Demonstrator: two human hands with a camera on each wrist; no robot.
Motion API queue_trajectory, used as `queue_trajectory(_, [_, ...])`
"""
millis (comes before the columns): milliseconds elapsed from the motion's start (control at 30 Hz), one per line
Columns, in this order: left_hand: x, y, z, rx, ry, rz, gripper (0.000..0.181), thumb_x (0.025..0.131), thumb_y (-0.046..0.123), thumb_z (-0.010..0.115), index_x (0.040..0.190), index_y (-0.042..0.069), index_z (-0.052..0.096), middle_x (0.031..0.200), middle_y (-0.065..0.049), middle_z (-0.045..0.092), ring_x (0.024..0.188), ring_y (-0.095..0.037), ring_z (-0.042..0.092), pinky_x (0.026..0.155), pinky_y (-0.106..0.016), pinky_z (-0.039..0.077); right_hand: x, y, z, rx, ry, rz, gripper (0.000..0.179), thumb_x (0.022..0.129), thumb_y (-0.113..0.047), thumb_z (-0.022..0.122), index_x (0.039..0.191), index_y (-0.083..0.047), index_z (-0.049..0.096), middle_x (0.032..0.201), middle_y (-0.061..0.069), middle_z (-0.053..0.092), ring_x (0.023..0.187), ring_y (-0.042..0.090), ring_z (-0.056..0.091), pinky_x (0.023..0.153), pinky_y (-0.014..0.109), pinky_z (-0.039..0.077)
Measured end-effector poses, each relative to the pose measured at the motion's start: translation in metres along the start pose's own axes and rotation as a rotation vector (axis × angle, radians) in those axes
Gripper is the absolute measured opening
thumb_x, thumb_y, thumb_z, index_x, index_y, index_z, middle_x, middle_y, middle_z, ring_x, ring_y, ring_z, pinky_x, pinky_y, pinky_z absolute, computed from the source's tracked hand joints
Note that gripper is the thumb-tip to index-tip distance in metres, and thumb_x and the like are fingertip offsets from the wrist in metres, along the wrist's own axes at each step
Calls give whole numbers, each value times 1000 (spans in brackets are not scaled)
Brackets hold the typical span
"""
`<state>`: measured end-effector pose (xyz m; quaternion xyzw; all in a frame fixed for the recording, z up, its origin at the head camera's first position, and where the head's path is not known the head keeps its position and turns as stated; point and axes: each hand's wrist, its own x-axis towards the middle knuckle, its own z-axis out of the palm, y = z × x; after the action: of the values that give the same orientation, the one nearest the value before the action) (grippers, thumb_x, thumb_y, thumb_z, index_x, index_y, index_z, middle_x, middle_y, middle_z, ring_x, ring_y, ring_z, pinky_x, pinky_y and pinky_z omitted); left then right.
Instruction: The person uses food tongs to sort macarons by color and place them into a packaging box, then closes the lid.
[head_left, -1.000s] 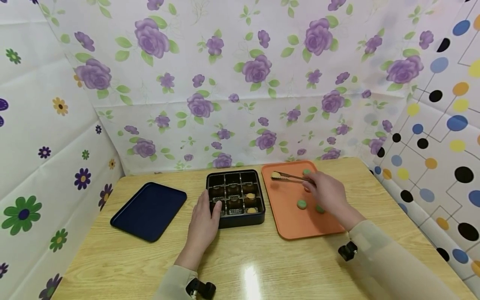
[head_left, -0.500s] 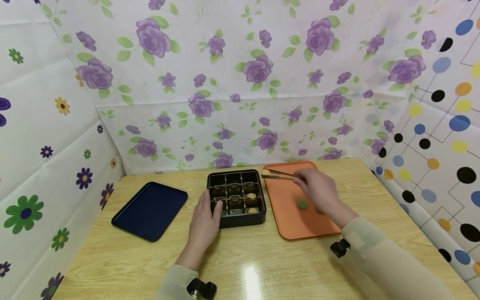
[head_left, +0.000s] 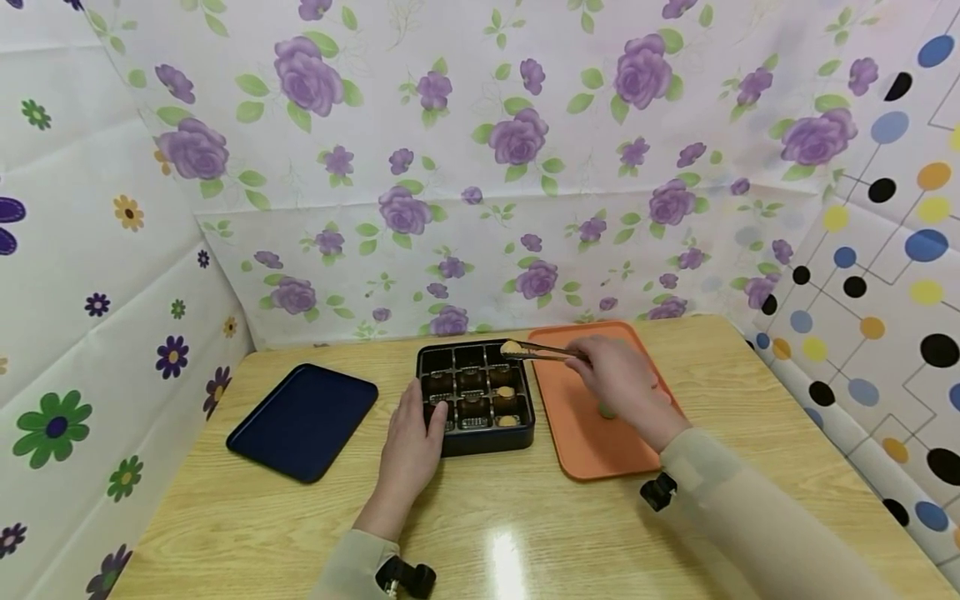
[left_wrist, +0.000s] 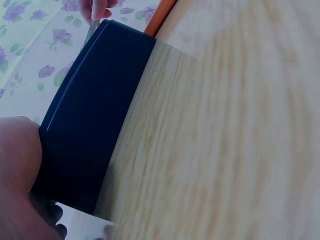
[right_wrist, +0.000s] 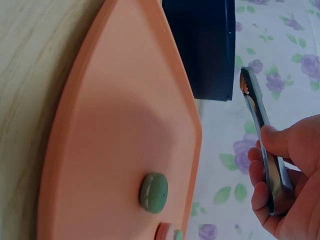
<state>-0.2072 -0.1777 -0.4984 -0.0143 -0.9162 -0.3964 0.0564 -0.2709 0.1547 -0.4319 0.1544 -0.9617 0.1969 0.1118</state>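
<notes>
My right hand (head_left: 618, 379) grips a pair of metal tongs (right_wrist: 262, 125). Between the tong tips is a yellow macaron (head_left: 511, 348), held over the back right corner of a black box (head_left: 480, 443). The box has a clear plastic insert with several compartments. Two yellow macarons, one at the front right (head_left: 507, 421) and another just behind it (head_left: 506, 392), sit in its right column. My left hand (head_left: 411, 446) holds the box at its left side, fingers along the outer wall and thumb over the rim. The left wrist view shows the box's dark front wall (left_wrist: 95, 115).
An orange tray (head_left: 592, 454) stands right of the box, partly hidden by my right hand. On it lie a green macaron (right_wrist: 154, 193) and a reddish one (right_wrist: 163, 231). A dark blue tray (head_left: 300, 425) lies at the left of the wooden table (head_left: 465, 517).
My right hand has moved left, carrying the yellow macaron in the tongs from above the orange tray to over the box. My left hand has stayed at the box.
</notes>
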Motion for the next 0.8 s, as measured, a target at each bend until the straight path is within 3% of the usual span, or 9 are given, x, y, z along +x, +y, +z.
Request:
queue_trajectory(433, [-1, 0, -1, 1, 10, 0, 80, 120, 51, 44, 177, 4, 13, 182, -22, 16, 167, -42, 15, 133, -64, 16, 9, -9, 18, 4, 4, 6, 26, 111, -27, 73, 129, -9, 80, 113, 8, 76, 85, 21, 72, 71, 44, 61])
queue_trajectory(800, [-2, 0, 0, 6, 14, 13, 80, 120, 51, 44, 177, 3, 14, 181, -24, 17, 167, -43, 16, 133, -63, 15, 10, -10, 20, -8, -2, 14, 23, 111, -28, 73, 125, -12, 81, 113, 7, 76, 85, 21, 72, 71, 44, 62])
